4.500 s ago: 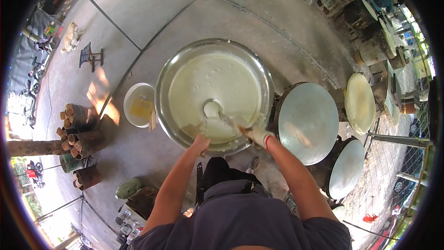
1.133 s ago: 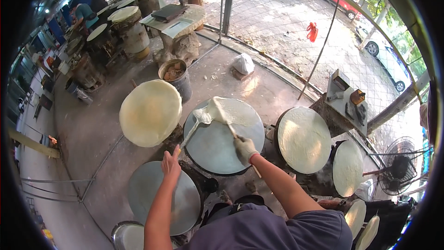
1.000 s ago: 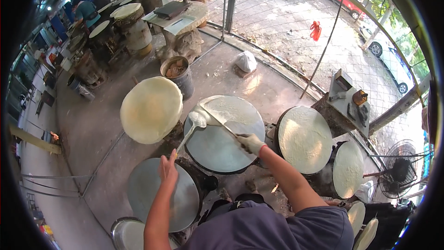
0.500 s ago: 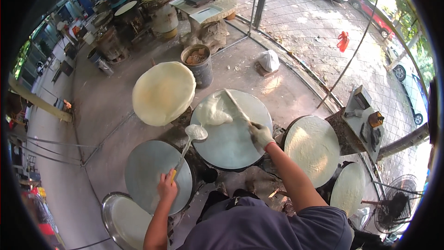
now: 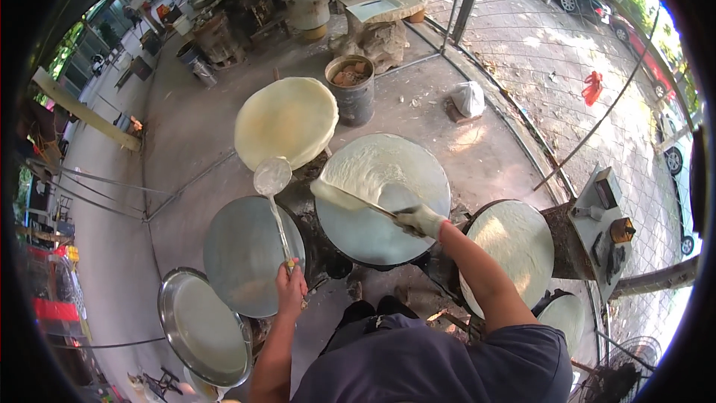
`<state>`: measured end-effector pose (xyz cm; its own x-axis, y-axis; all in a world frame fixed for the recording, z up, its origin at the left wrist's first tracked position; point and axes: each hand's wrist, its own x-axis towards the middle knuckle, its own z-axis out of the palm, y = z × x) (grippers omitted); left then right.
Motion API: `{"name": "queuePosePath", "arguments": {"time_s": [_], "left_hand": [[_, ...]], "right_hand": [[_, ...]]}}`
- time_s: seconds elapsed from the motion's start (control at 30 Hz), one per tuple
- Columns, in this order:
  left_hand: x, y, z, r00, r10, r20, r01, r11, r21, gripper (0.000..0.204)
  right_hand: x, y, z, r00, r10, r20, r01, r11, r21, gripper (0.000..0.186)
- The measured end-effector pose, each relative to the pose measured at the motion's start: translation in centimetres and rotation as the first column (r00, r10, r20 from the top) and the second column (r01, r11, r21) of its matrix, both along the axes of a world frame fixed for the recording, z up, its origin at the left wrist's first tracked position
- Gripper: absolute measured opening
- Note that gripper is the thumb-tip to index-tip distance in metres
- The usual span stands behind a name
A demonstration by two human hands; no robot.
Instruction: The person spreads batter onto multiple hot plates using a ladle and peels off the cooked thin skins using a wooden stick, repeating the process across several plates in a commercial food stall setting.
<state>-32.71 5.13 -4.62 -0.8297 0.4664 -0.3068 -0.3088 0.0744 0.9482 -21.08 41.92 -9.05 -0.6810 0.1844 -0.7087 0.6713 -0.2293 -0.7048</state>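
My left hand [image 5: 291, 283] is wrapped round the handle of a ladle [image 5: 273, 176], whose batter-coated bowl hangs between a pale round sheet and a bare grey griddle [image 5: 250, 254]. In a light work glove, my right hand [image 5: 419, 221] grips a long thin spreader [image 5: 358, 200] laid across the middle griddle [image 5: 365, 250]. Pale batter [image 5: 365, 160] covers the far and left part of that griddle in a curved sweep, with a thick ridge against the spreader at the left. A bare grey patch shows near its centre.
A large pale round sheet [image 5: 287, 123] lies beyond, left of a bucket [image 5: 350, 93] of brown chunks. At right is a batter-covered griddle [image 5: 511, 254]; at lower left, a metal basin [image 5: 170, 328] of pale liquid. A small side table [image 5: 600, 216] stands by the wire fence.
The spreader has swung from the griddle's far side round to its left, and the batter lump is now spread into a wide arc. My left hand has moved the ladle away from the griddle.
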Motion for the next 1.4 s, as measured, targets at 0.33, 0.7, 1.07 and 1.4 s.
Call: {"name": "queuePosePath", "arguments": {"time_s": [0.33,0.7,1.07,1.4], "left_hand": [[2.9,-1.7,-7.4,0.95,-0.096,-0.297,-0.033,0.915,-0.402,0.028],[15.3,-5.2,-5.5,0.762,-0.523,-0.382,0.048,0.634,-0.772,0.039],[17.8,-5.2,-4.6,0.806,-0.498,-0.32,0.059,0.605,-0.794,0.046],[14.5,-6.3,-3.5,0.695,-0.592,-0.409,0.083,0.631,-0.772,0.045]], "right_hand": [[1.3,3.9,-3.9,0.947,0.253,0.197,-0.191,0.939,-0.286,0.031],[0.8,4.2,-1.9,0.976,0.14,0.168,-0.121,0.986,-0.115,0.026],[4.2,4.0,-2.3,0.981,0.18,0.075,-0.172,0.979,-0.109,0.026],[12.3,0.3,-9.1,0.988,-0.057,-0.144,0.054,0.998,-0.028,0.022]]}}
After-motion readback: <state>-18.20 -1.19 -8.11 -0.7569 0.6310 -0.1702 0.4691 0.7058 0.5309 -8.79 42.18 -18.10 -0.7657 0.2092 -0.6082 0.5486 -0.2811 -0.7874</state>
